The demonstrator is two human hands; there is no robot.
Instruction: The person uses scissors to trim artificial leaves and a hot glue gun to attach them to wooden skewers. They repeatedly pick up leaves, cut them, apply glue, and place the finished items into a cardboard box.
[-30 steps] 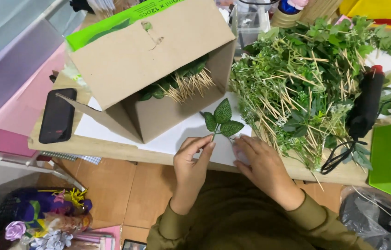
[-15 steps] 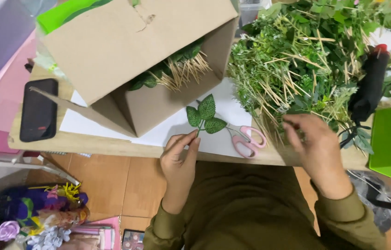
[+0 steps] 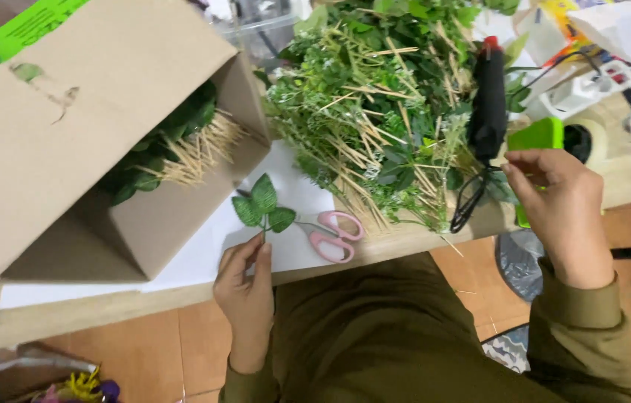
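Green leaf sprig [image 3: 263,207] pinched in left hand [image 3: 246,287]; right hand [image 3: 558,198], grip loose, nears half-hidden glue gun [image 3: 490,101].

Cardboard box [image 3: 69,142], cut off left

A cardboard box [image 3: 69,142] lies on its side at the left of the tabletop [image 3: 106,310], its open end showing green leaves on pale wooden sticks [image 3: 181,149]. White paper [image 3: 203,246] is spread beneath it. Pink-handled scissors [image 3: 334,233] rest on the paper near the front edge. A big heap of leafy sprigs on sticks [image 3: 375,112] fills the far middle. A white power strip [image 3: 584,86] sits far right, beside a roll of tape [image 3: 584,142].
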